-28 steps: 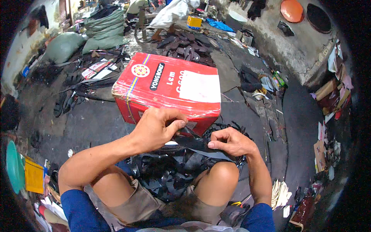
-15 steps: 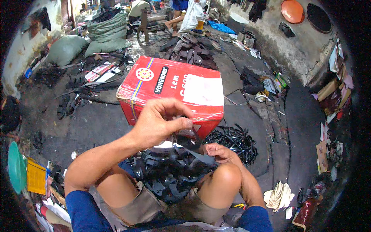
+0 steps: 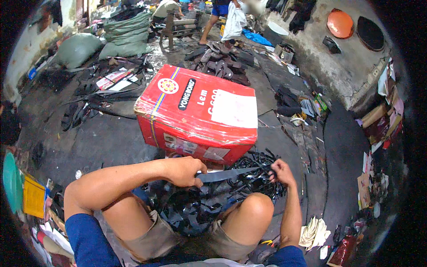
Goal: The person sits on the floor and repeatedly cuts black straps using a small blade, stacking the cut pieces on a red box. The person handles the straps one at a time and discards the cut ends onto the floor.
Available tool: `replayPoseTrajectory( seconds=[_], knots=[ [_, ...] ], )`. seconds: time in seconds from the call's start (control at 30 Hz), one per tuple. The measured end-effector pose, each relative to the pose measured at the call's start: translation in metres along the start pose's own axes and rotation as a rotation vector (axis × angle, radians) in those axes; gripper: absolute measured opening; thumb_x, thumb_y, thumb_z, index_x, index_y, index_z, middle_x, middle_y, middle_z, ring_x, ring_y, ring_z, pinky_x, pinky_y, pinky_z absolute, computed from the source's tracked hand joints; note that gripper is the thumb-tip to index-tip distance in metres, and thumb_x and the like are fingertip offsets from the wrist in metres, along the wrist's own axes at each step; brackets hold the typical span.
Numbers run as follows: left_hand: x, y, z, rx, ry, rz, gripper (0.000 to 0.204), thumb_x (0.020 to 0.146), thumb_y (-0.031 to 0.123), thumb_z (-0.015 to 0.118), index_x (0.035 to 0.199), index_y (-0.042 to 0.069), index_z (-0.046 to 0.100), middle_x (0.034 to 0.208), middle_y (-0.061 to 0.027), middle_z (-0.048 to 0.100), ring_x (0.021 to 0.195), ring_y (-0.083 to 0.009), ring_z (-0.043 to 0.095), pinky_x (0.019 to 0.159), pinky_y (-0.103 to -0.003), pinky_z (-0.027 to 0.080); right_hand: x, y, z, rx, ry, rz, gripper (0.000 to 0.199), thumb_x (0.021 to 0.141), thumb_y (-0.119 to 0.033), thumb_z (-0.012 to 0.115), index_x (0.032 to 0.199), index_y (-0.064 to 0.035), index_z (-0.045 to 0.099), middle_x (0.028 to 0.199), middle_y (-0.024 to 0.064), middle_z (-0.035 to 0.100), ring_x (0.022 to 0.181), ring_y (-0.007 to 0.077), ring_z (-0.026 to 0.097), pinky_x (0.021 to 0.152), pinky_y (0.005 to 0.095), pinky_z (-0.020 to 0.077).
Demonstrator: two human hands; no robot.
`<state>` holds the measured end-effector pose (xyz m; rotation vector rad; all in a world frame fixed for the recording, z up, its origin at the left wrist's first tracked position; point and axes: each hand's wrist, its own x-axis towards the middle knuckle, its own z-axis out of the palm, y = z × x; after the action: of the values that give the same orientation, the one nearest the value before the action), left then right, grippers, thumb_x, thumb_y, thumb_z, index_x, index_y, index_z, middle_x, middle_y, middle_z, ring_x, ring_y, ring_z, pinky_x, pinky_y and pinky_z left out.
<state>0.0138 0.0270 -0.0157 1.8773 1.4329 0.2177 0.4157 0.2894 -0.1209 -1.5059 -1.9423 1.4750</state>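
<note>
Grey strip [image 3: 227, 175] pinched in closed fingers [image 3: 200, 166].

Peripheral objects on the floor [image 3: 106, 138] and concrete wall [image 3: 319, 62] of a cluttered room.
At upper left, a bulging grey-green sack [image 3: 79, 50] is set near a taller green sack [image 3: 126, 32]. At upper centre, dark sandals [image 3: 221, 69] are heaped; beyond them, a white sack [image 3: 234, 24] is seen beside a person in blue shorts [image 3: 219, 10], with a blue sheet [image 3: 257, 38] spread to the right. An orange disc [image 3: 340, 24] is mounted beside a dark round one [image 3: 371, 34]. A yellow crate [image 3: 34, 196] is placed beside a green basin [image 3: 12, 182]; at lower right, cream cloth [image 3: 315, 233] is crumpled.
</note>
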Motion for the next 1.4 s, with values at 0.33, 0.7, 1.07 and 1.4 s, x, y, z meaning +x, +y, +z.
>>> replayPoseTrajectory(
  seconds=[0.33, 0.7, 1.07, 1.4],
  knots=[
    [0.000, 0.017, 0.012, 0.158, -0.471, 0.215, 0.076, 0.074, 0.023, 0.085, 0.140, 0.001, 0.057, 0.120, -0.0246, 0.067, 0.118, -0.0422, 0.063, 0.105, -0.047, 0.050, -0.040, -0.048, -0.051, -0.509, 0.276, -0.216, 0.019, 0.092, -0.018, 0.072, 0.087, -0.0002, 0.070, 0.079, 0.0127, 0.072, 0.069, 0.0204, 0.070, 0.065, 0.0391, 0.0564],
    [0.046, 0.077, 0.000, -0.713, 0.541, 0.576, 0.069, 0.083, -0.002, 0.073, 0.145, 0.003, 0.042, 0.113, -0.0096, 0.068, 0.113, -0.0180, 0.065, 0.095, -0.032, 0.053, -0.137, -0.256, 0.068, 0.510, -0.357, -0.444, 0.014, 0.093, -0.010, 0.076, 0.101, 0.0003, 0.073, 0.081, 0.0057, 0.072, 0.065, 0.0110, 0.068, 0.057, 0.0243, 0.0550],
    [-0.099, -0.052, -0.145, -0.500, 0.566, -0.232, 0.014, 0.088, 0.019, 0.078, 0.092, 0.007, 0.073, 0.078, 0.0020, 0.068, 0.064, -0.0049, 0.056, 0.052, -0.023, 0.040, -0.032, -0.261, 0.035, 0.289, 0.148, -0.460, 0.022, 0.091, -0.020, 0.077, 0.109, -0.0065, 0.074, 0.087, -0.0013, 0.070, 0.071, 0.0076, 0.062, 0.057, 0.0232, 0.0465],
    [-0.046, -0.104, -0.175, 0.686, 1.331, -0.261, 0.045, 0.074, 0.006, 0.076, 0.118, 0.003, 0.069, 0.117, -0.0201, 0.066, 0.115, -0.0384, 0.061, 0.098, -0.046, 0.051, 0.001, -0.264, 0.097, -0.453, 0.290, -0.629, 0.025, 0.077, -0.020, 0.079, 0.098, -0.0075, 0.078, 0.080, 0.0106, 0.075, 0.073, 0.0219, 0.073, 0.069, 0.0376, 0.0569]
  ],
)
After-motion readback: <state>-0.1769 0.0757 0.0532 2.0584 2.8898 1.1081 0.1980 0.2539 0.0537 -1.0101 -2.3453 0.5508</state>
